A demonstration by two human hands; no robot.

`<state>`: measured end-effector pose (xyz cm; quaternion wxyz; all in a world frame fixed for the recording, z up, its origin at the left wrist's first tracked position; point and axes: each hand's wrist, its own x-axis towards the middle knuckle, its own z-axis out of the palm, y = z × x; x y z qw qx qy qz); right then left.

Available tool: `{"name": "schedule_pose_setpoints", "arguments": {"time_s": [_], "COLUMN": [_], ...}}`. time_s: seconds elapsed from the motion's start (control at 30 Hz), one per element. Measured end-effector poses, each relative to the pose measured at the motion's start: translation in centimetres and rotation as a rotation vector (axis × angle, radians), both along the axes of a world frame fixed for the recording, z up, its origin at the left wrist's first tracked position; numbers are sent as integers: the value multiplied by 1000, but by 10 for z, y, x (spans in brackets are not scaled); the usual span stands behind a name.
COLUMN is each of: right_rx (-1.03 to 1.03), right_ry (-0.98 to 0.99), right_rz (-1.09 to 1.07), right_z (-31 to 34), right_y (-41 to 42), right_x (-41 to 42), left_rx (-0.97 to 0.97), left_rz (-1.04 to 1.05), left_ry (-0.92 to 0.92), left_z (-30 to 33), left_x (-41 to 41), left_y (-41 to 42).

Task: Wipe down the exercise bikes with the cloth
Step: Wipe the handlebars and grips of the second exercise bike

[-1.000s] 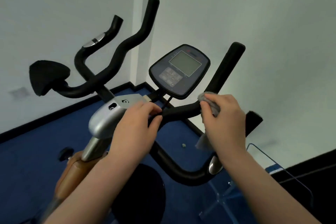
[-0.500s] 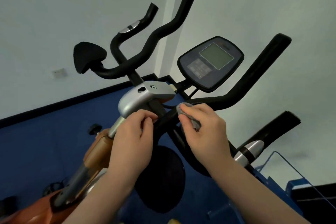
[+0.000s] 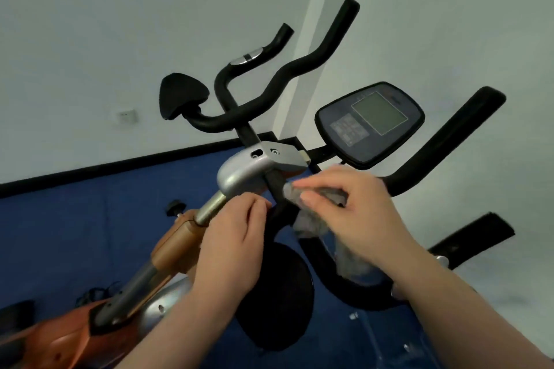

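An exercise bike fills the view, with black handlebars (image 3: pixel 269 90), a silver clamp head (image 3: pixel 242 174) and a dark console (image 3: pixel 370 123) with a grey screen. My right hand (image 3: pixel 353 210) pinches a grey cloth (image 3: pixel 311 219) against the black bar just below the silver clamp; part of the cloth hangs down under the hand. My left hand (image 3: pixel 230 246) grips the black bar next to the silver stem (image 3: pixel 209 210), fingers curled round it. A black elbow pad (image 3: pixel 269 299) sits below both hands, partly hidden by my forearms.
The orange bike frame (image 3: pixel 60 338) runs to the lower left over a blue floor (image 3: pixel 75 234). White walls meet in a corner behind the bike, with a wall socket (image 3: pixel 127 117). A clear stand (image 3: pixel 404 347) is at the lower right.
My right hand has slid the cloth along the handlebar from the right grip leftward to the middle near the clamp. The view has shifted so that the bike sits farther right.
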<state>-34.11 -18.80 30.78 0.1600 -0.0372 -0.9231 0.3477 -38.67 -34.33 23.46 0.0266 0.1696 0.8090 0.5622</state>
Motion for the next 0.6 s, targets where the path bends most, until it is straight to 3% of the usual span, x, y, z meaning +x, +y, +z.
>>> {"name": "schedule_pose_setpoints", "arguments": {"time_s": [0.07, 0.1, 0.2, 0.3, 0.43, 0.53, 0.6], "right_rx": [130, 185, 426, 402, 334, 455, 455], "right_ry": [172, 137, -302, -503, -502, -301, -315], "right_rz": [-25, 10, 187, 250, 201, 165, 169], "right_z": [12, 13, 6, 7, 1, -12, -7], "right_y": [6, 6, 6, 17, 11, -1, 10], "right_x": [-18, -29, -56, -68, -86, -87, -81], "left_rx": [-9, -15, -19, -35, -66, -52, -60], "left_rz": [17, 25, 27, 5, -11, -9, -18], "left_ry": [39, 49, 54, 79, 107, 92, 89], "left_z": [-2, -3, -3, -2, -1, -1, -2], "left_x": [4, 5, 5, 5, 4, 5, 6], "left_y": [2, 3, 3, 2, 1, 1, 0]}}
